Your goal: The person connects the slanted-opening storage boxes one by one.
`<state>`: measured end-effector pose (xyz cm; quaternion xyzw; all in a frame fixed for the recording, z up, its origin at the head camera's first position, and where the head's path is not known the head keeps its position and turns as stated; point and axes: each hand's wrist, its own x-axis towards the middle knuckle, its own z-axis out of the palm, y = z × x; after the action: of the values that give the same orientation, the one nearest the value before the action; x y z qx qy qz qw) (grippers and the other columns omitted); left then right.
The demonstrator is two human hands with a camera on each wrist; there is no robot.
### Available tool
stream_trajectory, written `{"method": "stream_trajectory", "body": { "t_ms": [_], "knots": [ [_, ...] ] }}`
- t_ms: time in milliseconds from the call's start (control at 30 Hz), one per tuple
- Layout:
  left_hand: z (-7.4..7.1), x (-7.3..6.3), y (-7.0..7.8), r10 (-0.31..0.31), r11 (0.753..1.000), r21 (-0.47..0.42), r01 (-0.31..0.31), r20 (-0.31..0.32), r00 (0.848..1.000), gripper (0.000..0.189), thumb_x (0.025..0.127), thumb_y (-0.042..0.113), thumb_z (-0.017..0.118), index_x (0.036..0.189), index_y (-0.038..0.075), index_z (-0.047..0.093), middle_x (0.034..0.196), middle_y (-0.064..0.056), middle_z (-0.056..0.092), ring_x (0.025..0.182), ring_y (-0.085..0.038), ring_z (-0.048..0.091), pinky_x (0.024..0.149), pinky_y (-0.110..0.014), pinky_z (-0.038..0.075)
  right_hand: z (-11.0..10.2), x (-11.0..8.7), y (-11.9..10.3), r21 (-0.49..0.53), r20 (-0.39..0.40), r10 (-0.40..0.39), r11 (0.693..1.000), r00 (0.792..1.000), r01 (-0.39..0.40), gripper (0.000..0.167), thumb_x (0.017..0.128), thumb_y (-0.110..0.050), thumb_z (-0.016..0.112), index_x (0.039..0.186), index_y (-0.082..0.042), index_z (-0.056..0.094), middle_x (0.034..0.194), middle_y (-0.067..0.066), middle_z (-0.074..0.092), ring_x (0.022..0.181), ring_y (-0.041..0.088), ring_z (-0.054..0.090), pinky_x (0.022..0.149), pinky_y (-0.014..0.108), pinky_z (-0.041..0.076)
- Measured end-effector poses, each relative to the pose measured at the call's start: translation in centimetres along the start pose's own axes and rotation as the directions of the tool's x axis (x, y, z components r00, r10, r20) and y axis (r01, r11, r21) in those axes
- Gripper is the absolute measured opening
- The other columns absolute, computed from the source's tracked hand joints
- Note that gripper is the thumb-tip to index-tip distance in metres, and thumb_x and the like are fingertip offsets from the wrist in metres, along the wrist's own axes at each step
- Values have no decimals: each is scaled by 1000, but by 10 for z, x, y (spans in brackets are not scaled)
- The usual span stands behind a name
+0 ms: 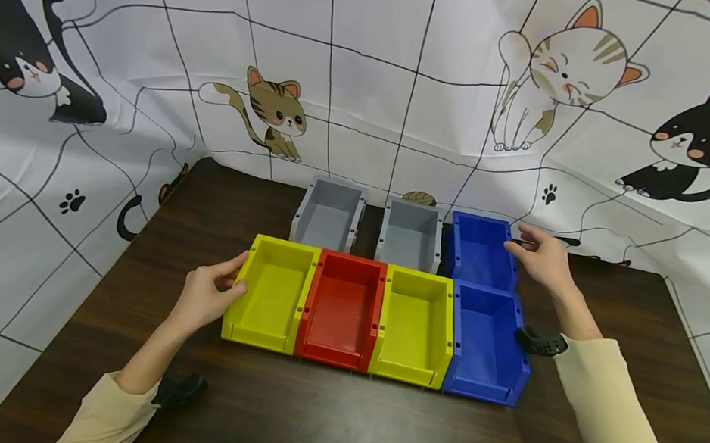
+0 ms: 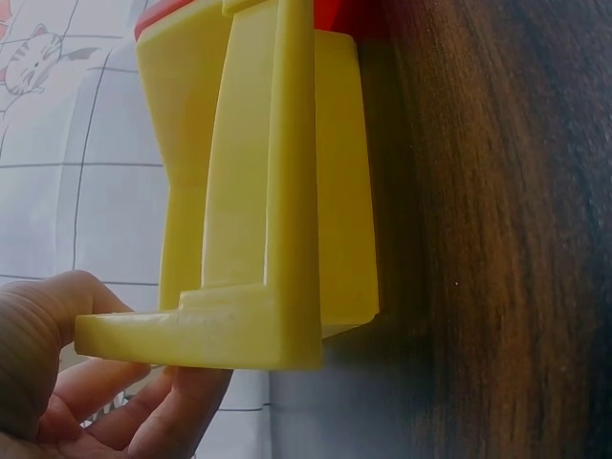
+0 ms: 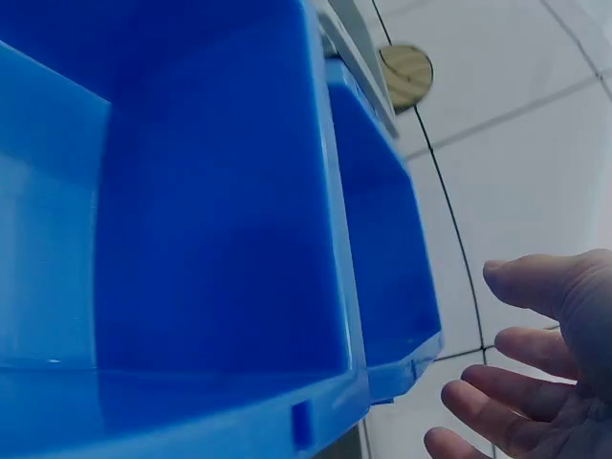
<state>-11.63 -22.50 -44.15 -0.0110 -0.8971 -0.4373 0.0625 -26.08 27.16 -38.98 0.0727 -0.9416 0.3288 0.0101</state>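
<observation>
Four plastic bins stand side by side in a front row: a yellow bin [image 1: 271,297], a red bin [image 1: 344,312], a second yellow bin [image 1: 415,326] and a blue bin [image 1: 486,344]. My left hand [image 1: 206,296] holds the leftmost yellow bin by its side wall, thumb and fingers on opposite faces of it in the left wrist view. My right hand [image 1: 543,261] is at the outer side of the rear blue bin [image 1: 483,252]. In the right wrist view its fingers are loosely spread, with a gap between them and the bin.
Two grey bins [image 1: 328,216] stand left of the rear blue bin, behind the front row. The dark wooden table [image 1: 350,435] extends toward me. A white cloth [image 1: 373,10] with printed cats hangs behind the table and along its sides.
</observation>
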Motion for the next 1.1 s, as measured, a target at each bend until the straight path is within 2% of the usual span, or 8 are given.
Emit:
{"method": "stream_trajectory", "body": {
  "t_ms": [233, 400, 533, 667, 800, 867, 967, 1100],
  "knots": [
    [0, 0, 0, 4, 1000, -3, -4, 4, 1000, 48, 85, 0, 60, 132, -1, 50, 102, -25, 65, 79, -29, 61, 51, -18, 45, 4, 13, 11, 77, 55, 105, 991, 993, -109, 57, 92, -19, 58, 137, 11, 38, 129, 34, 46, 117, 46, 45, 93, 53, 42],
    [0, 0, 0, 11, 1000, -2, -11, 2, 1000, 48, 85, -1, 60, 132, -2, 50, 102, -24, 65, 78, -28, 61, 51, -18, 45, 8, 18, 15, 85, 94, 158, 982, 983, -167, 58, 92, -19, 57, 137, 12, 36, 127, 35, 47, 112, 46, 50, 91, 51, 44],
    [0, 0, 0, 4, 1000, -7, -4, -1, 1000, 48, 85, -1, 60, 132, -2, 50, 101, -24, 65, 77, -27, 60, 50, -19, 44, 11, 21, 17, 85, 99, 176, 979, 979, -185, 56, 91, -16, 58, 136, 12, 38, 123, 35, 50, 107, 44, 55, 78, 36, 53],
    [0, -1, 0, -6, 1000, -9, 6, 1, 1000, 48, 85, 0, 60, 132, -1, 50, 102, -24, 65, 77, -27, 59, 51, -18, 45, 14, 24, 19, 85, 95, 197, 975, 976, -205, 53, 89, -13, 58, 132, 13, 43, 120, 34, 53, 97, 37, 61, 62, 20, 51],
    [0, -1, 0, -4, 1000, -10, 4, 0, 1000, 48, 85, -1, 60, 132, -1, 50, 102, -24, 65, 77, -27, 59, 51, -18, 45, 17, 25, 18, 76, 45, 206, 975, 978, -209, 46, 86, -9, 59, 124, 16, 50, 111, 34, 58, 71, 17, 62, 54, 17, 48],
    [0, -1, -1, 3, 1000, -9, -3, -3, 1000, 48, 85, -1, 60, 132, -1, 50, 101, -24, 65, 77, -27, 59, 51, -18, 45, 18, 25, 18, 66, 6, 209, 976, 978, -209, 43, 85, -7, 59, 120, 17, 53, 107, 34, 60, 65, 12, 59, 52, 16, 46],
    [1, -1, -1, 6, 1000, -5, -6, -6, 1000, 48, 84, -1, 60, 132, -1, 51, 101, -24, 65, 77, -27, 60, 51, -18, 45, 18, 24, 17, 30, -51, 229, 973, 972, -227, 42, 83, -6, 60, 118, 17, 56, 104, 33, 61, 72, 24, 63, 55, 18, 46],
    [0, -1, -1, 3, 1000, -2, -3, -7, 1000, 48, 85, -1, 60, 132, -1, 51, 101, -24, 65, 78, -27, 59, 52, -18, 45, 13, 22, 20, -1, -70, 279, 960, 958, -279, 44, 85, -9, 58, 121, 16, 54, 108, 33, 60, 93, 41, 62, 71, 34, 54]
  ]
}}
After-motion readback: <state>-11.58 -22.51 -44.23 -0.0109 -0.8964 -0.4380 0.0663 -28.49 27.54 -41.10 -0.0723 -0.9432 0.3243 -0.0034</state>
